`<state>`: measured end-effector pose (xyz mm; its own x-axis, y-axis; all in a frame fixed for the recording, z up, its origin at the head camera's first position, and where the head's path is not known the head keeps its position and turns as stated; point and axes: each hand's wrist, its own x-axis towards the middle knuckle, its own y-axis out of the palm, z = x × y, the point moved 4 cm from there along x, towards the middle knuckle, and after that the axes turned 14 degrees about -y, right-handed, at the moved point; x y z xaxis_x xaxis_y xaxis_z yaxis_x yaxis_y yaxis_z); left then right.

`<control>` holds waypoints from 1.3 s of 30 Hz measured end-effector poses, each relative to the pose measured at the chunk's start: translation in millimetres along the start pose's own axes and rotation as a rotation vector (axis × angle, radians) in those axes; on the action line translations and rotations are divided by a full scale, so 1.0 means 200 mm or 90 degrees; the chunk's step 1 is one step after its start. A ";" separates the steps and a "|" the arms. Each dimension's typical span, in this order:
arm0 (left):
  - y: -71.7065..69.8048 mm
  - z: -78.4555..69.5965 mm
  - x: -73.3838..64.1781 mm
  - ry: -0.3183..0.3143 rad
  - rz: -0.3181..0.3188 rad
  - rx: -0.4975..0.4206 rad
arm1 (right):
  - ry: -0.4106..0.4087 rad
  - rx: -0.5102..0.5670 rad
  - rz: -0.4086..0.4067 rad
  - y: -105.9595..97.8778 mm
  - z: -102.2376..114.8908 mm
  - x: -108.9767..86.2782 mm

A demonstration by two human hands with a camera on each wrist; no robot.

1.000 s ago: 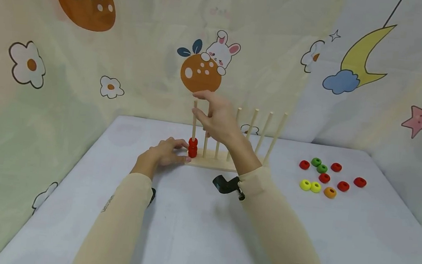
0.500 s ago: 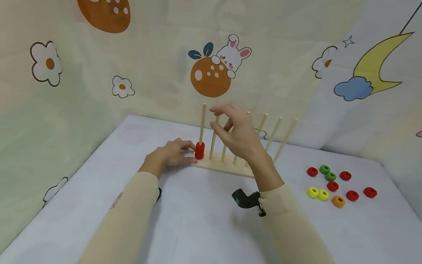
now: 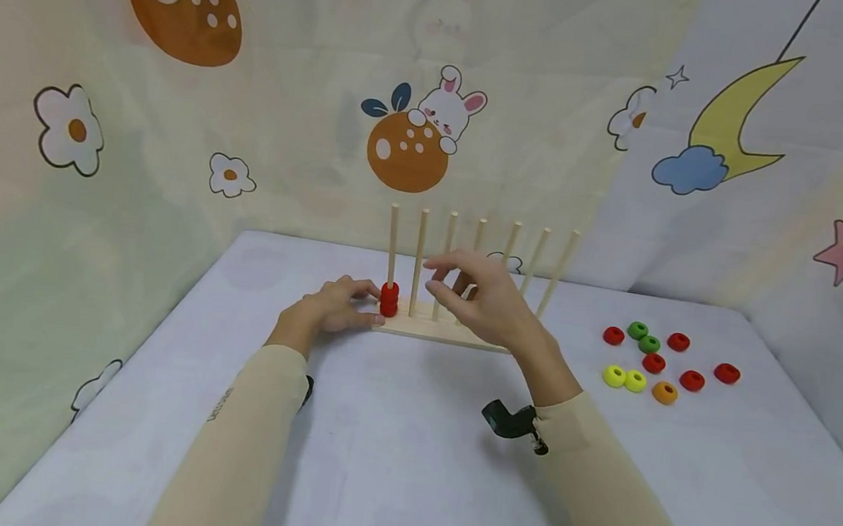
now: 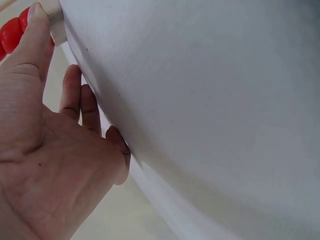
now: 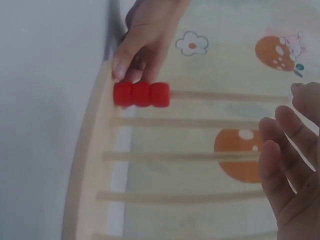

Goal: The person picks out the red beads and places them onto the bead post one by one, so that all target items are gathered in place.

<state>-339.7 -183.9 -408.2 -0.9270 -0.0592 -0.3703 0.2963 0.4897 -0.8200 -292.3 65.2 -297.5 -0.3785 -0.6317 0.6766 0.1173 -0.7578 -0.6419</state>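
Observation:
A wooden peg rack [image 3: 431,329] stands on the white table with a row of upright pegs. Three red beads [image 5: 142,94] are stacked on its leftmost peg, down at the base. My left hand [image 3: 335,303] grips the left end of the base, the thumb at the front edge beside the beads and the forefinger behind. In front of the middle pegs hovers my right hand [image 3: 490,296], fingers loosely bent and thumb apart from them, with nothing held. The left wrist view shows the left thumb against the base end.
To the right of the rack lie several loose beads: red ones [image 3: 692,380], green ones [image 3: 648,344], yellow ones [image 3: 614,376] and an orange one [image 3: 664,392]. A patterned cloth [image 3: 313,120] hangs behind the table.
My right hand has moved down and to the right, away from the top of the leftmost peg. The left hand keeps its grip on the rack's end.

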 end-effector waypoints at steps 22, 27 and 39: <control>0.00 0.01 0.01 0.000 -0.006 0.008 | 0.127 -0.057 0.072 -0.14 -0.12 -0.37; 0.01 0.01 0.01 -0.007 -0.008 0.008 | 0.155 -0.075 0.073 -0.19 -0.15 -0.44; 0.02 0.01 0.03 -0.020 0.003 -0.008 | 0.207 -0.111 0.086 -0.30 -0.22 -0.57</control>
<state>-343.5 -184.4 -414.1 -0.9182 -0.0840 -0.3871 0.2967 0.5014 -0.8127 -296.4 189.6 -351.4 -0.6453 -0.6172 0.4501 0.0383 -0.6146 -0.7879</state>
